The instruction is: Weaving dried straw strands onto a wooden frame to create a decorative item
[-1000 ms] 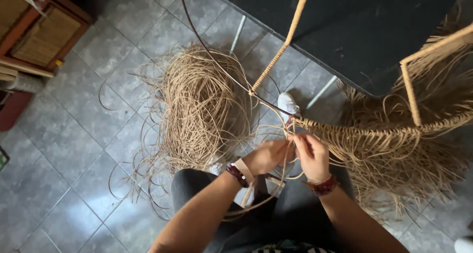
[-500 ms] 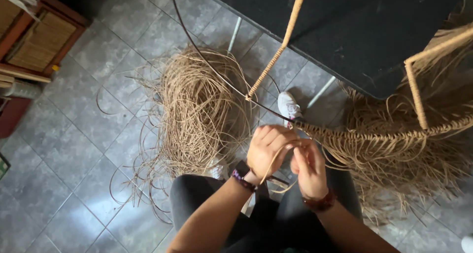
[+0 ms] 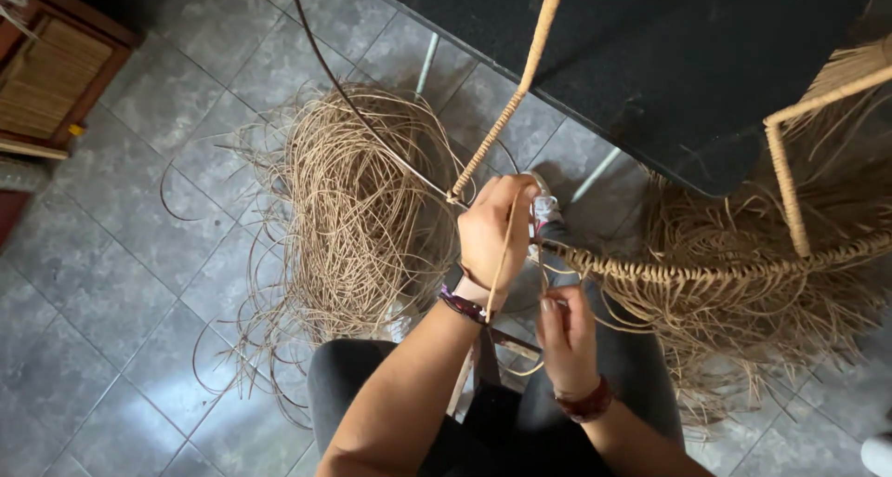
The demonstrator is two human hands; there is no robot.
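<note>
Left hand (image 3: 497, 231): at the frame centre, fingers curled shut on a strand (image 3: 502, 263) at the joint of the frame (image 3: 706, 271).
Right hand (image 3: 567, 338): lower, just right of centre, fingers pressed together, pinching the same strand's lower part.
Strand: thin, tan, it runs down from the left hand toward the right hand.
Frame: wrapped bar, from centre to right edge, with loose fringe (image 3: 743, 328) hanging under it.
Coil (image 3: 358, 212): big loose heap of cane on the floor (image 3: 111, 254), left of centre.
Mat (image 3: 650, 59): dark, upper right.
</note>
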